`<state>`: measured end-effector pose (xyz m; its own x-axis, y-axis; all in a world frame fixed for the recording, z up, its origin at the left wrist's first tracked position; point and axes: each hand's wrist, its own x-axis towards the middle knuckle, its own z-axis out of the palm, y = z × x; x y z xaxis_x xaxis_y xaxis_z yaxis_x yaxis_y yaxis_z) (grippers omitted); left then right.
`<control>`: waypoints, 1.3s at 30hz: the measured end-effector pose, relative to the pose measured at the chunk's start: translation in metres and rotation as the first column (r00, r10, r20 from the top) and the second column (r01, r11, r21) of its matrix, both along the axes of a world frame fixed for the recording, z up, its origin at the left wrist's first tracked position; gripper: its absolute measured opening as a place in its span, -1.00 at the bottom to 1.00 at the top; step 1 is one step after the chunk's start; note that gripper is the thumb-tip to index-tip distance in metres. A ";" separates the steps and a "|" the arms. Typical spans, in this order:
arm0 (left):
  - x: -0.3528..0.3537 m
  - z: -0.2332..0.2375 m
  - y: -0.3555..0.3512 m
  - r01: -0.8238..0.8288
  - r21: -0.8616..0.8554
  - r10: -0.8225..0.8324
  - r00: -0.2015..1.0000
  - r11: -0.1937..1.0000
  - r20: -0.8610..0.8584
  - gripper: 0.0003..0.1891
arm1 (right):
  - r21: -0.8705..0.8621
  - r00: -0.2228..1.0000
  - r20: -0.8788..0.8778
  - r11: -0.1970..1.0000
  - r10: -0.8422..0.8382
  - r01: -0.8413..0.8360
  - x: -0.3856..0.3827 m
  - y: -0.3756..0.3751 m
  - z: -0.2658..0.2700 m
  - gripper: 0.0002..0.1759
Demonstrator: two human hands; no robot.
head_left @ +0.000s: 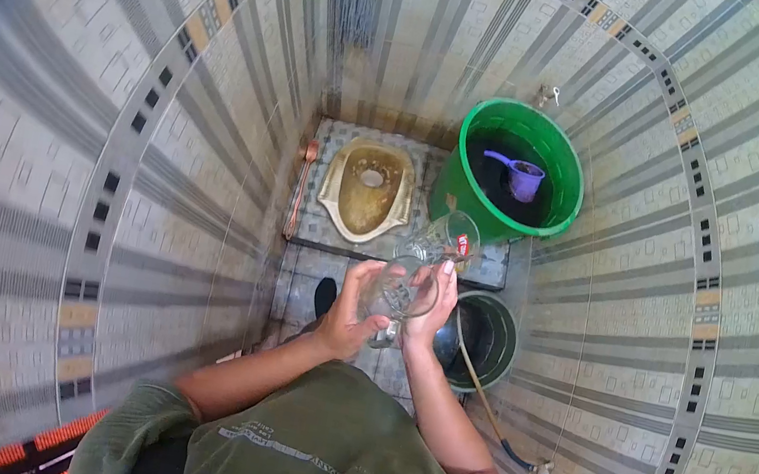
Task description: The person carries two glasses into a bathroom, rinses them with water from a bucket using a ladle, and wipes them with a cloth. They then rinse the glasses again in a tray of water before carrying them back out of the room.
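Note:
Two clear glass mugs are held close together in front of my chest. My left hand (347, 315) is wrapped round the side of the nearer glass mug (408, 288), its thumb near the handle at the bottom. My right hand (433, 309) presses against the same mug from the right, with its fingers reaching up to the farther glass mug (448, 237), which carries a small red label (462, 245). The two mugs overlap in this view, and the right palm is partly hidden behind the glass.
Ahead is a squat toilet (367, 192) with a brush (309, 159) beside it. A green tub (564, 224) of water holds a purple dipper (524, 178). A dark bucket (504, 345) with a hose (480, 385) stands near my right arm. Tiled walls close in both sides.

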<state>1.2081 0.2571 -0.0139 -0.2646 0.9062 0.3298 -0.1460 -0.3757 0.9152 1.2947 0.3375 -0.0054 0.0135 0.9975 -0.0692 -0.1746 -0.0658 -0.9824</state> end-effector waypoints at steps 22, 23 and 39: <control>-0.104 -0.008 0.166 -0.464 -0.069 0.397 0.817 0.883 -0.418 -0.24 | 0.048 0.993 0.110 0.999 -0.030 0.024 -0.117 0.109 -0.001 -0.72; -0.105 -0.003 0.169 -0.460 -0.064 0.385 0.804 0.886 -0.453 -0.24 | 0.075 0.990 0.127 0.996 -0.058 0.048 -0.118 0.115 -0.004 -0.70; -0.196 -0.020 0.125 -0.512 -0.260 0.431 0.847 0.819 -0.311 -0.72 | -0.159 -0.166 0.985 0.584 0.041 -0.796 -0.161 0.304 0.005 -0.49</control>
<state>1.0117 0.3817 -0.0337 -0.6412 0.7530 0.1478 0.1988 -0.0230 0.9798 1.1336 0.6413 -0.0002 -0.7563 0.6389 -0.1408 0.6528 0.7511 -0.0986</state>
